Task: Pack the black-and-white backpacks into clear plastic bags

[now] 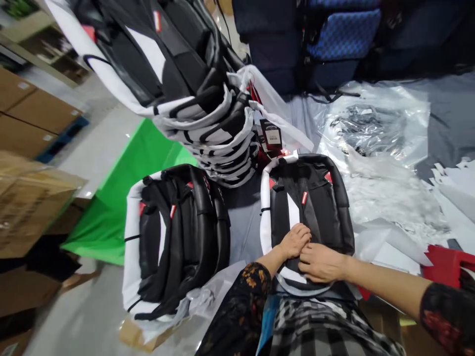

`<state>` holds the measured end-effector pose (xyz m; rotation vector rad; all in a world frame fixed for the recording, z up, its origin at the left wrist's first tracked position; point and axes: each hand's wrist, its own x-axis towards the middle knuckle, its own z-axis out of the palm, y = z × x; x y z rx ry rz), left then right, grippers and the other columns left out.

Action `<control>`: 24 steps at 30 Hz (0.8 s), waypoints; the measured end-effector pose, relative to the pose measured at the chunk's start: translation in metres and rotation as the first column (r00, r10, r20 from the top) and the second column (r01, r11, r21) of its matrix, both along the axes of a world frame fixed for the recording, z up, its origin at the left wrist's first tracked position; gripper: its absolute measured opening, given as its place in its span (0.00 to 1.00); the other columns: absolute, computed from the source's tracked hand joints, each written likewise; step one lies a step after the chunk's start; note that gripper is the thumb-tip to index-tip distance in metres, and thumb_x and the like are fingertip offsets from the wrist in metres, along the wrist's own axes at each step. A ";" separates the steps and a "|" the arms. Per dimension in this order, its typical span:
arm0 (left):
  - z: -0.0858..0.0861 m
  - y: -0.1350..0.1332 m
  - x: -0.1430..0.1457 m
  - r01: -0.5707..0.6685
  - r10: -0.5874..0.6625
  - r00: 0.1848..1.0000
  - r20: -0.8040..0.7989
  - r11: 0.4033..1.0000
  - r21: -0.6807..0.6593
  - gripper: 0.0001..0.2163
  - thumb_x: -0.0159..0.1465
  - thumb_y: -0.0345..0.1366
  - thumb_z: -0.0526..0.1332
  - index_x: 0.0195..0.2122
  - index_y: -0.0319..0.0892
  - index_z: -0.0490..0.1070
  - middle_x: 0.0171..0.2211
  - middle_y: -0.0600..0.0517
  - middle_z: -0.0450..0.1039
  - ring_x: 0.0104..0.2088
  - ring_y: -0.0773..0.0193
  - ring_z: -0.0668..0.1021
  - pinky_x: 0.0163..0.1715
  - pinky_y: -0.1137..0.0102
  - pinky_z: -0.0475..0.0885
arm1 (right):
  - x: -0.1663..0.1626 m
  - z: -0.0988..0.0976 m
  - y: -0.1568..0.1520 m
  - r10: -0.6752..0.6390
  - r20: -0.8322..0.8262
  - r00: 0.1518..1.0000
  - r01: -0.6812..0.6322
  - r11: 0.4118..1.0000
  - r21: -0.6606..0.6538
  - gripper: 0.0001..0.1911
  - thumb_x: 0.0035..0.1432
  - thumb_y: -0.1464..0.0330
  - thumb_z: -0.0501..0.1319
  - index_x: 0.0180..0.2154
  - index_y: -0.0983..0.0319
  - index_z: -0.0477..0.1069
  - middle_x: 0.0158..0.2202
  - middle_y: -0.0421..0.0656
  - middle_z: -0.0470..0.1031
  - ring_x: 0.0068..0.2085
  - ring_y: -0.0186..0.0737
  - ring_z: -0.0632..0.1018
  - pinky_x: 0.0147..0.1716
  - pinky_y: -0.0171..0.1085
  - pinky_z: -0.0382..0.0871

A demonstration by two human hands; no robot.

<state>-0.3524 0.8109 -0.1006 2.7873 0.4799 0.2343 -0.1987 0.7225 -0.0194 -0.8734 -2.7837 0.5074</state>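
A black and white backpack (311,202) with small red tags lies flat on the grey table right in front of me. My left hand (294,241) rests on its near end, fingers bent over the fabric. Beside it, touching fingertips, my right hand (322,263) presses on the same lower edge of the backpack. Whether either hand pinches something small there is not clear. A hang tag (272,134) lies just beyond the backpack's top.
A pile of the same backpacks (178,237) lies to the left, a taller stack (208,118) behind. Blue and black bags (334,34) stand at the back. Clear plastic bags (374,128) and white paper (456,193) lie right. Green sheet (122,198) and cardboard boxes (29,113) lie left.
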 end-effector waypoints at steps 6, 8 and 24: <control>0.019 0.006 -0.015 -0.456 0.447 0.890 0.091 0.875 0.164 0.26 0.68 0.34 0.60 0.67 0.44 0.61 0.68 0.38 0.58 0.70 0.37 0.56 0.62 0.38 0.63 | -0.007 -0.036 0.022 0.196 0.022 0.980 -0.197 0.980 0.039 0.08 0.56 0.62 0.65 0.36 0.58 0.71 0.33 0.39 0.73 0.33 0.38 0.69 0.30 0.39 0.56; 0.012 0.009 -0.018 -0.463 0.452 0.886 0.098 0.864 0.199 0.29 0.67 0.38 0.62 0.70 0.49 0.58 0.71 0.42 0.54 0.72 0.37 0.51 0.63 0.42 0.62 | -0.003 -0.051 0.026 0.195 0.033 0.980 -0.197 0.979 0.053 0.08 0.55 0.61 0.65 0.35 0.58 0.71 0.32 0.38 0.73 0.33 0.38 0.69 0.30 0.38 0.57; 0.011 0.012 -0.032 -0.461 0.459 0.887 0.040 0.880 0.118 0.22 0.68 0.39 0.59 0.63 0.58 0.68 0.61 0.53 0.73 0.57 0.47 0.74 0.55 0.53 0.70 | -0.009 -0.055 -0.009 -0.805 -0.195 0.561 0.750 0.394 0.530 0.36 0.55 0.76 0.54 0.66 0.61 0.62 0.65 0.46 0.68 0.64 0.47 0.68 0.59 0.47 0.66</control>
